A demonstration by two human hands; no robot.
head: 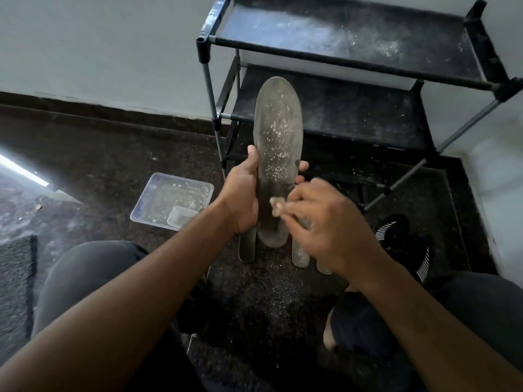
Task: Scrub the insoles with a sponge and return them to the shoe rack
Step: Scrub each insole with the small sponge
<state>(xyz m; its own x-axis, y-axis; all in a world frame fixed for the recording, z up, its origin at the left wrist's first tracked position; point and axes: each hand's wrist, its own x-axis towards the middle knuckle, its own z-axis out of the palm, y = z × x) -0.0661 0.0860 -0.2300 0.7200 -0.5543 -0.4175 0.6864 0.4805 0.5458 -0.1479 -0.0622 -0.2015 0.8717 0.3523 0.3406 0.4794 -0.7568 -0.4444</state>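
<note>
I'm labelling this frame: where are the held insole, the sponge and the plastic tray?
insole [278, 131]: head view, speckled upper face.
sponge [275, 205]: head view, visible tip.
tray [152, 198]: head view, bare left floor.

The dark speckled floor [268, 301] carries a black shoe rack [353, 80] set against the wall, its fabric shelves dusted with pale grit. On the floor to the left lies a clear plastic tray [169, 199]. Several insoles [300, 254] lie side by side before the rack, with a black striped shoe [402, 239] to their right.
</note>
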